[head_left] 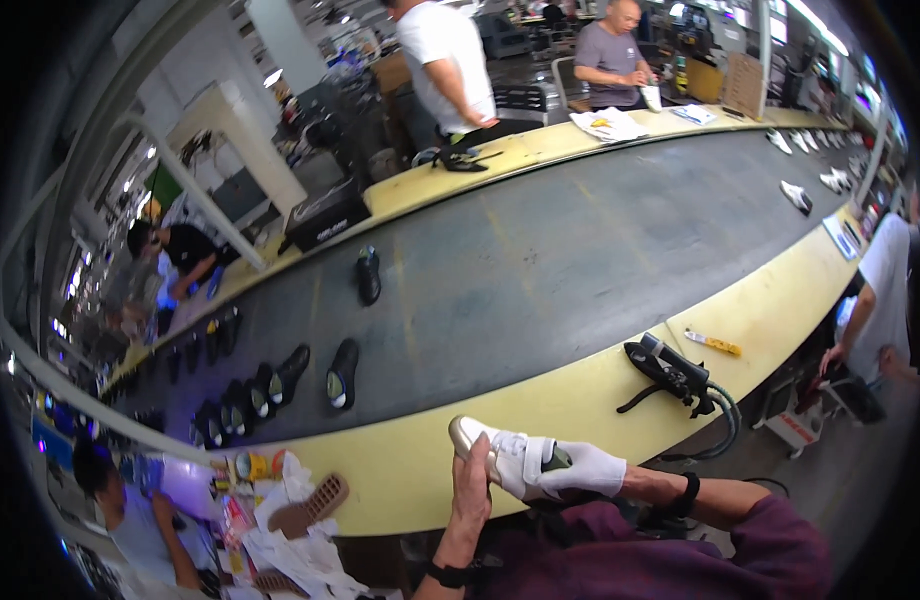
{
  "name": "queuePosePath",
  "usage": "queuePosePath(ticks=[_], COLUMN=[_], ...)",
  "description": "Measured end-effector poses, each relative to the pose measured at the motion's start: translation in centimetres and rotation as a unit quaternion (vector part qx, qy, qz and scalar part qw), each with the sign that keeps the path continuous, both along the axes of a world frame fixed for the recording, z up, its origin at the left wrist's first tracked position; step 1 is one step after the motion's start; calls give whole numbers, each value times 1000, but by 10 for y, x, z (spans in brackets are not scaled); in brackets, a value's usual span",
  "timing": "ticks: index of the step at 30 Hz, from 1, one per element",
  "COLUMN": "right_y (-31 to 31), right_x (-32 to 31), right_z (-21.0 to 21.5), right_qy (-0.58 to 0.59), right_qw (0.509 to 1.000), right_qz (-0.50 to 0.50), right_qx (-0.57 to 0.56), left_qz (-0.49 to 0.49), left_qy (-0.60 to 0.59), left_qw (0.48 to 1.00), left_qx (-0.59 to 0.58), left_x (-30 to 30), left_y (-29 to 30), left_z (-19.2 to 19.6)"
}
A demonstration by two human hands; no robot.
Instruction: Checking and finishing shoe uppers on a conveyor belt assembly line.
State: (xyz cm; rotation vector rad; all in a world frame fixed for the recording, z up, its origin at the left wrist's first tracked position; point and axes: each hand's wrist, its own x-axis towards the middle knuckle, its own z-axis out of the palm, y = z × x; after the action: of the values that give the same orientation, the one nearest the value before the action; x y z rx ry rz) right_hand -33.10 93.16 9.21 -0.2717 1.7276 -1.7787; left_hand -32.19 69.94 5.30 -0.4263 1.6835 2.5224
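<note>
Your gloved right hand [580, 467] grips a white shoe [500, 450]; your bare left hand [472, 490] cups its toe above the desk [580, 400].

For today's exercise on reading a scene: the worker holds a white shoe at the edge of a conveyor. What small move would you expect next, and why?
Probably setting the white shoe down on the grey belt. The gloved right hand grips its heel end and the bare left hand steadies its toe end, just short of the yellow ledge. Dark shoes already lie on the belt, so this one likely joins them.
</note>
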Motion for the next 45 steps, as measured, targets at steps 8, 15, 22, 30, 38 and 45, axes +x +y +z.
queuePosePath(ticks=[8,15,22,30,38,45], right_y=[-15,-4,8,1,5,-8], right_x=[12,4,3,-2,-25,-57], right_z=[-43,-24,-14,-13,-51,-111], right_qy=[31,-12,-57,-63,-5,169], right_qw=[999,998,991,992,993,928], right_qz=[1,-61,-106,-97,-97,-108], right_qx=[21,-10,-52,-48,72,313], left_qz=[45,41,-15,-5,49,-107], left_qy=[-37,-35,-20,-11,-84,-181], left_qw=[998,999,999,999,995,969], left_qx=[-26,1,-34,-31,-1,-130], left_x=[13,-2,-15,-8,3,9], left_y=[-3,11,14,6,-8,-19], left_z=[14,38,49,51,-11,-89])
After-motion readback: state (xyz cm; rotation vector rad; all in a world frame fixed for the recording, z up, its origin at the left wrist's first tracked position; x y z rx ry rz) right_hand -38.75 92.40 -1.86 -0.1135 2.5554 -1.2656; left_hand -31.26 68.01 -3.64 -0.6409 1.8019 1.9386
